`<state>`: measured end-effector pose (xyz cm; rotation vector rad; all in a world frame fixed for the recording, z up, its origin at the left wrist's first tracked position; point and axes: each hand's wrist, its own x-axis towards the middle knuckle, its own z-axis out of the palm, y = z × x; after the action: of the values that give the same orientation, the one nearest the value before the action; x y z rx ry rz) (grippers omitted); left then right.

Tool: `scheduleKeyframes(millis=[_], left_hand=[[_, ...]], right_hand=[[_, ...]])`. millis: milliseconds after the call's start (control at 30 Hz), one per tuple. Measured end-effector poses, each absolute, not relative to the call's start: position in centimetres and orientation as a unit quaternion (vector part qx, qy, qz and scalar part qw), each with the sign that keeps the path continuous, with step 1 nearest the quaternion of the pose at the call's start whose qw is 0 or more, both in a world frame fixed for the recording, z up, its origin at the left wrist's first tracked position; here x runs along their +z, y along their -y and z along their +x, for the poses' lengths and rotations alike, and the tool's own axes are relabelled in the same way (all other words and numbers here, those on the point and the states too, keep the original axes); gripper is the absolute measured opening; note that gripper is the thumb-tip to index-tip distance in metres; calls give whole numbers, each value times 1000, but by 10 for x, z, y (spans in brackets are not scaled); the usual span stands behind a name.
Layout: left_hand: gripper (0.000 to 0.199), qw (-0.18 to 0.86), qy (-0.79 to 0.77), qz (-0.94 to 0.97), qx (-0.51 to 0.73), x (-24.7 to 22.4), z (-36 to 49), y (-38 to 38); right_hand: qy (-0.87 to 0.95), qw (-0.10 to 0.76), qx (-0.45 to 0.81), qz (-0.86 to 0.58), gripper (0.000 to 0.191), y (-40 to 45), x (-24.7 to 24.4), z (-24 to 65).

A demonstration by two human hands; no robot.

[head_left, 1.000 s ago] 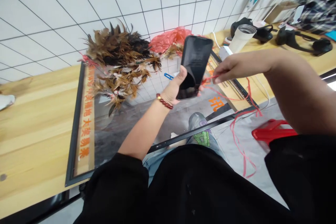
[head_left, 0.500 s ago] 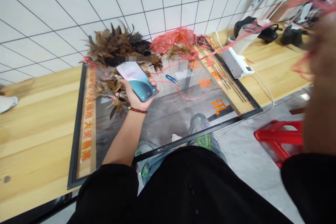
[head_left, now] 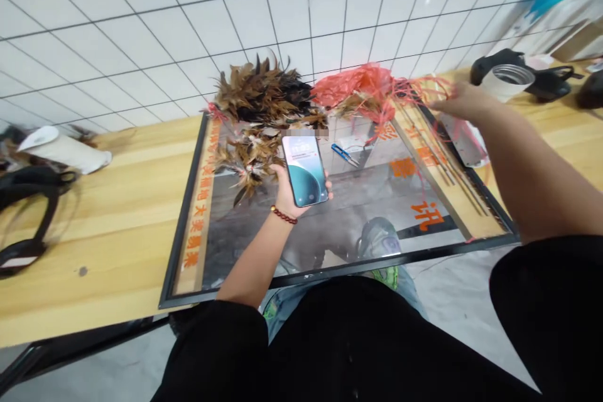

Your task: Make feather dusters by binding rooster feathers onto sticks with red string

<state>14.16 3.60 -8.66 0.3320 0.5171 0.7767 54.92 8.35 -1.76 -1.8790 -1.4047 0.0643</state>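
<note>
A lit smartphone [head_left: 305,171] rests face up in my left hand [head_left: 291,193], whose fingers curl round its edges above the framed glass panel [head_left: 292,245]. My right hand [head_left: 459,100] is over the panel's back right corner, at a tangle of pink-red string [head_left: 417,89]; its fingers are blurred, and their grip is unclear. Brown and black feathers [head_left: 264,91] lie in a heap at the back, with a smaller feather bunch [head_left: 249,160] left of the phone. Beside the heap is a red plastic bag [head_left: 353,85]. Blue snips [head_left: 345,154] lie right of the phone.
Thin rods [head_left: 464,185] lie along the panel's right side. A white power strip [head_left: 464,141] is under my right forearm. At the right stand an open jar [head_left: 509,81] and black items. Headphones [head_left: 28,220] and a white roll [head_left: 66,147] are on the left.
My right hand has come down from the upper right to the panel's back corner, with the string now bunched there. The view has shifted left; my left hand still holds the phone.
</note>
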Motion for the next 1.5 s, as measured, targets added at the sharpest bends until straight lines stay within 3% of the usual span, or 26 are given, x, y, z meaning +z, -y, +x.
scheduleKeyframes(millis=[67, 133, 200, 267, 333, 433, 567, 733, 1267, 1500], left_hand=[[101, 889, -236, 151, 362, -92, 145, -37], [99, 892, -238, 141, 356, -96, 149, -38], [98, 894, -244, 136, 351, -98, 154, -39], [97, 894, -244, 139, 349, -100, 158, -40], [96, 892, -241, 146, 353, -102, 161, -41], [97, 891, -239, 154, 353, -104, 164, -42], [98, 896, -230, 150, 349, -105, 164, -40], [95, 898, -230, 154, 341, -107, 163, -39], [99, 911, -179, 164, 335, -113, 163, -42], [99, 914, -193, 146, 324, -110, 159, -42]], right_hand=[[487, 311, -53, -814, 85, -77, -8, 545], [491, 304, -79, -812, 95, -57, -14, 508], [548, 437, 69, -710, 76, -35, -36, 450], [556, 501, 291, -595, 81, -18, -67, 391], [536, 492, 469, -500, 89, -7, -96, 345], [512, 459, 570, -449, 102, 1, -119, 310], [505, 467, 565, -457, 112, 7, -122, 302], [511, 483, 537, -467, 112, 10, -124, 296], [484, 547, 506, -458, 89, 6, -143, 288], [543, 507, 528, -410, 106, 9, -143, 300]])
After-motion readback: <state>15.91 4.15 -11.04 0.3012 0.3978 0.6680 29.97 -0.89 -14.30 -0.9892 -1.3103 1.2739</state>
